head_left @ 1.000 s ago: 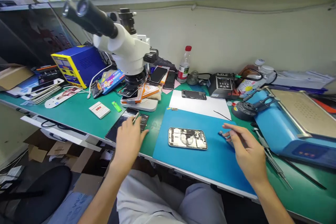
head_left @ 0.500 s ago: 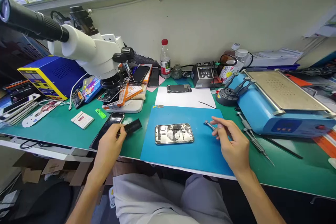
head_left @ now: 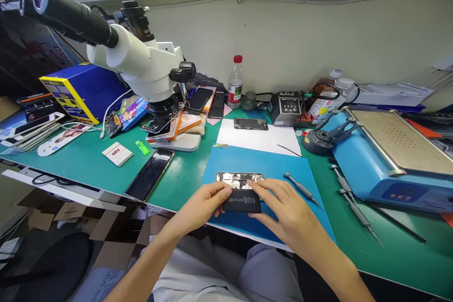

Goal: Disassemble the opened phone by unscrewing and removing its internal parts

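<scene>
A black phone battery (head_left: pixel 243 202) with white print is tilted over the near side of an opened phone (head_left: pixel 240 177). My left hand (head_left: pixel 208 200) grips the battery's left end, thumb on top. At its right end is my right hand (head_left: pixel 283 203), fingers stretched and apart. Its index fingertip reaches over the phone's inside, and its thumb is by the battery's near edge; whether they touch, I cannot tell. The phone lies on a blue mat (head_left: pixel 226 158), its near part hidden by the battery and hands. A grey screwdriver (head_left: pixel 303 190) lies right of my right hand.
A microscope (head_left: pixel 141 61) stands at the back left, with a dark phone (head_left: pixel 150 174) in front of it. A phone screen (head_left: pixel 251 124) lies on white paper (head_left: pixel 226 134). To the right are more screwdrivers (head_left: pixel 354 203) and a blue heating plate machine (head_left: pixel 389 170).
My left hand has brought the battery rightward over the phone. My right hand has put the screwdriver down on the mat and moved left to the battery. The view has shifted left.
</scene>
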`<state>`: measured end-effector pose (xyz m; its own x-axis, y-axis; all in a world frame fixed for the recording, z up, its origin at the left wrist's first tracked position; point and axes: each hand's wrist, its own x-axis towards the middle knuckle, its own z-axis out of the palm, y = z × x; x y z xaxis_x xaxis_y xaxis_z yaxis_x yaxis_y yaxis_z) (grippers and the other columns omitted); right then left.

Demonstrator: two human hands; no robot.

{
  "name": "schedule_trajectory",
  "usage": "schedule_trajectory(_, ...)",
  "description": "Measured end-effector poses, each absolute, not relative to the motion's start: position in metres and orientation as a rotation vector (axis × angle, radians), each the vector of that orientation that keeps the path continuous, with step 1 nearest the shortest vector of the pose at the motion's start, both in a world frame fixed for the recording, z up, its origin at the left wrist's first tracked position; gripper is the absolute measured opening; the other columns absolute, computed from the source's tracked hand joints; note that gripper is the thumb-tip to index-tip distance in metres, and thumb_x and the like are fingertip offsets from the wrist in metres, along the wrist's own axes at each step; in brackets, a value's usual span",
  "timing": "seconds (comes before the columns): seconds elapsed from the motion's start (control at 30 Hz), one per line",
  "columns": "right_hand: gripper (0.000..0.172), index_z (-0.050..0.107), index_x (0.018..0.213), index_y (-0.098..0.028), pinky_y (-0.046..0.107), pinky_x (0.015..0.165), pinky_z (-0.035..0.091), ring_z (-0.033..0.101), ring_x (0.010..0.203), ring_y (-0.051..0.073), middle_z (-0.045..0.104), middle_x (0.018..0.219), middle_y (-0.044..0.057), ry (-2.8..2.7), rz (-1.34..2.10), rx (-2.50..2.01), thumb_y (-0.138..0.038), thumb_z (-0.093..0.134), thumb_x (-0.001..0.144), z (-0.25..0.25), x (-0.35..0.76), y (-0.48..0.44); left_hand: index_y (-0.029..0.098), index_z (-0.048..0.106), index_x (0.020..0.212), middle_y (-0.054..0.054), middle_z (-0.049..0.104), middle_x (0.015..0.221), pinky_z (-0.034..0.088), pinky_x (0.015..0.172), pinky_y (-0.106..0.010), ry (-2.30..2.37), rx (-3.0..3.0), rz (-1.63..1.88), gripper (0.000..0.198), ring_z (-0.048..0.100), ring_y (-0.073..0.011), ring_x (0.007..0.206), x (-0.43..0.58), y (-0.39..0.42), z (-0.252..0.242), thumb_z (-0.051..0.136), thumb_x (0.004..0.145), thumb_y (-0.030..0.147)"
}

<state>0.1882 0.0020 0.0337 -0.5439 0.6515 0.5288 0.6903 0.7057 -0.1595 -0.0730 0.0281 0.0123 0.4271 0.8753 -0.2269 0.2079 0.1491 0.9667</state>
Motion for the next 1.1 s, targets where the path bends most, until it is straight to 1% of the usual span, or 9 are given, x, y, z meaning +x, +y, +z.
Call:
schedule_trajectory(0.1,0.043,0.067,0.143,-0.021,0.037,0.094,0.065,0.075,0.113,0.024,0.077,0.125,0.011,-2.399,-0.069,-1.02,-0.048,0.061,0.11,0.041,0.19,0.003,0.019,0.067,0.089,0.002,0.061,0.071,0.045,0.06,-0.025,1.038,1.359,0.618,0.058,0.057,-0.0137,0.062,-0.077,0.028,0.013,0.059,0.101,0.075)
schedule_trajectory(0.3,0.035,0.068,0.136,-0.016,0.041,0.093,0.061,0.074,0.107,0.026,0.079,0.119,0.012,-2.436,-0.162,-0.977,-0.035,0.069,0.107,0.041,0.181,0.012,0.02,0.074,0.106,0.002,0.066,0.077,0.048,0.066,-0.024,1.084,1.362,0.693,0.038,0.062,-0.0135,0.065,-0.081,0.032,0.011,0.061,0.106,0.056)
schedule_trajectory(0.4,0.041,0.067,0.139,-0.014,0.043,0.092,0.059,0.074,0.106,0.028,0.079,0.119,0.013,-2.475,-0.223,-0.925,-0.036,0.072,0.105,0.042,0.178,0.018,0.02,0.076,0.105,0.002,0.068,0.078,0.05,0.063,-0.025,1.114,1.388,0.738,0.037,0.063,-0.0134,0.061,-0.08,0.035,0.009,0.058,0.108,0.052)
schedule_trajectory(0.5,0.037,0.068,0.137,-0.014,0.043,0.089,0.058,0.073,0.102,0.027,0.08,0.116,0.013,-2.49,-0.25,-0.913,-0.033,0.073,0.105,0.044,0.18,0.025,0.021,0.079,0.102,0.0,0.072,0.079,0.053,0.061,-0.027,1.157,1.465,0.78,0.04,0.066,-0.0154,0.06,-0.083,0.037,0.009,0.058,0.109,0.054)
schedule_trajectory(0.6,0.035,0.069,0.134,-0.014,0.042,0.085,0.058,0.073,0.099,0.027,0.079,0.115,0.013,-2.504,-0.234,-0.918,-0.034,0.072,0.105,0.042,0.187,0.036,0.023,0.077,0.111,-0.005,0.078,0.1,0.056,0.08,-0.033,1.35,1.581,0.933,0.037,0.072,-0.0221,0.086,-0.096,0.038,0.008,0.051,0.114,0.049)
schedule_trajectory(0.67,0.035,0.069,0.133,-0.015,0.041,0.084,0.059,0.072,0.098,0.026,0.079,0.115,0.012,-2.514,-0.21,-0.93,-0.036,0.072,0.105,0.038,0.192,0.044,0.023,0.075,0.111,-0.008,0.076,0.113,0.052,0.094,-0.039,1.484,1.68,1.044,0.031,0.069,-0.0267,0.105,-0.105,0.038,0.005,0.05,0.116,0.042)
schedule_trajectory(0.77,0.036,0.07,0.133,-0.016,0.041,0.085,0.061,0.072,0.1,0.025,0.079,0.117,0.012,-2.538,-0.169,-0.934,-0.038,0.072,0.105,0.034,0.197,0.051,0.025,0.074,0.103,-0.006,0.076,0.112,0.048,0.1,-0.042,1.476,1.886,1.077,0.019,0.067,-0.0269,0.109,-0.11,0.032,-0.002,0.059,0.113,0.033)
schedule_trajectory(0.87,0.036,0.072,0.133,-0.018,0.042,0.086,0.062,0.071,0.101,0.026,0.079,0.118,0.012,-2.565,-0.13,-0.939,-0.04,0.073,0.104,0.032,0.197,0.053,0.027,0.076,0.108,-0.003,0.078,0.117,0.047,0.102,-0.041,1.368,2.075,1.074,0.012,0.07,-0.0238,0.113,-0.103,0.023,-0.008,0.065,0.112,0.027)
schedule_trajectory(1.1,0.041,0.073,0.137,-0.023,0.042,0.089,0.064,0.071,0.106,0.026,0.078,0.122,0.011,-2.611,-0.034,-0.98,-0.042,0.077,0.102,0.03,0.194,0.055,0.025,0.078,0.114,-0.005,0.081,0.123,0.044,0.11,-0.045,1.314,2.297,1.155,0.018,0.072,-0.0234,0.121,-0.09,0.015,-0.018,0.061,0.116,0.028)
